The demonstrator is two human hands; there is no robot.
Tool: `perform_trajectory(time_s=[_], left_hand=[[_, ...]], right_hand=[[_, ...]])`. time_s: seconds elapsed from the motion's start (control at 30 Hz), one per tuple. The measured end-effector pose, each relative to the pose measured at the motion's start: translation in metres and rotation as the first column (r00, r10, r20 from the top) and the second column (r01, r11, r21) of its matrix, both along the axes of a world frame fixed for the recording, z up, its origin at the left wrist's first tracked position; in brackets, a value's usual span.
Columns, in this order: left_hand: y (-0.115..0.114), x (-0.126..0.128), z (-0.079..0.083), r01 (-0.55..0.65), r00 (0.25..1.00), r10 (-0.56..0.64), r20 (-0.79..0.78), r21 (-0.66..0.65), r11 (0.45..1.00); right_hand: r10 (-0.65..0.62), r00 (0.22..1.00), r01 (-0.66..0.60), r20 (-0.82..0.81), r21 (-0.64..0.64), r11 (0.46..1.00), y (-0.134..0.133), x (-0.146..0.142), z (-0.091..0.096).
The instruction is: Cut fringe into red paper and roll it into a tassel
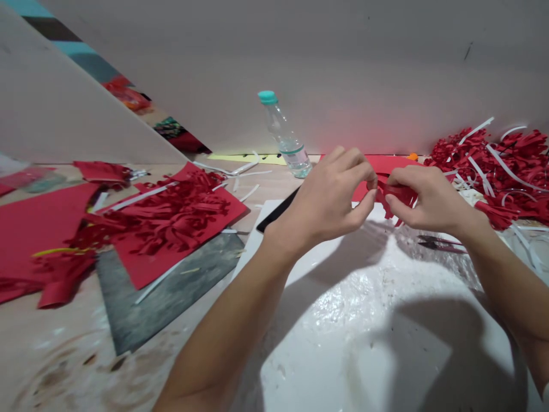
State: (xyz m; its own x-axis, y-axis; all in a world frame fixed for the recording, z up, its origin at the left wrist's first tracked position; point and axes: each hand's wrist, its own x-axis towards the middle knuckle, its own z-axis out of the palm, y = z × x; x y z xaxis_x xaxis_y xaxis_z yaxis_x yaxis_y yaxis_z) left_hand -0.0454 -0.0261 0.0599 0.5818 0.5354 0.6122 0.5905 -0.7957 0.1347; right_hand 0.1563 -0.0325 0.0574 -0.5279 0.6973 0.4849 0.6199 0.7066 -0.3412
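Between my hands, above the white board (300, 269), is a small red fringed strip (403, 197) with cut ends hanging down. My right hand (429, 197) pinches it between thumb and fingers. Curled with its thumb towards the fingertips, my left hand (330, 197) grips the strip's left end; the fingertips partly hide that contact. Dark-bladed scissors (441, 244) lie on the board under my right wrist. Behind the hands rests a flat red sheet (386, 163). A black flat object (278, 210), perhaps a phone, is partly covered by my left hand.
A clear bottle (286, 134) with a teal cap stands at the back, near the wall. To the right is a heap of red fringed pieces (506, 166) and white strips. Leftward, more fringed pieces (167, 223) lie on red sheets, over a dark grey slab (171, 297).
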Motion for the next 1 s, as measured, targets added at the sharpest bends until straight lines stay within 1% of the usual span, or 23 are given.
perform_trajectory(time_s=[0.2,0.33,0.47,0.63,1.0], left_hand=[[-0.006,0.005,-0.002,-0.090,0.996,0.090,0.008,0.017,0.996],[-0.010,0.007,0.000,-0.157,0.987,0.157,0.012,-0.003,0.988],[-0.012,0.008,0.001,-0.211,0.977,0.211,0.029,-0.004,0.977],[-0.012,0.008,0.000,-0.212,0.976,0.212,0.045,0.015,0.977],[-0.013,0.008,-0.001,-0.205,0.976,0.204,0.081,0.009,0.979]], right_hand=[[-0.057,0.998,0.056,0.038,0.047,0.997,-0.005,-0.005,-0.002],[-0.086,0.996,0.086,-0.007,0.061,0.994,-0.007,-0.008,-0.002],[-0.068,0.997,0.072,-0.046,0.082,0.994,-0.007,-0.009,-0.003],[-0.053,0.996,0.061,-0.078,0.114,0.992,-0.006,-0.010,-0.006],[-0.025,0.995,0.035,-0.092,0.101,0.994,-0.006,-0.012,-0.007]])
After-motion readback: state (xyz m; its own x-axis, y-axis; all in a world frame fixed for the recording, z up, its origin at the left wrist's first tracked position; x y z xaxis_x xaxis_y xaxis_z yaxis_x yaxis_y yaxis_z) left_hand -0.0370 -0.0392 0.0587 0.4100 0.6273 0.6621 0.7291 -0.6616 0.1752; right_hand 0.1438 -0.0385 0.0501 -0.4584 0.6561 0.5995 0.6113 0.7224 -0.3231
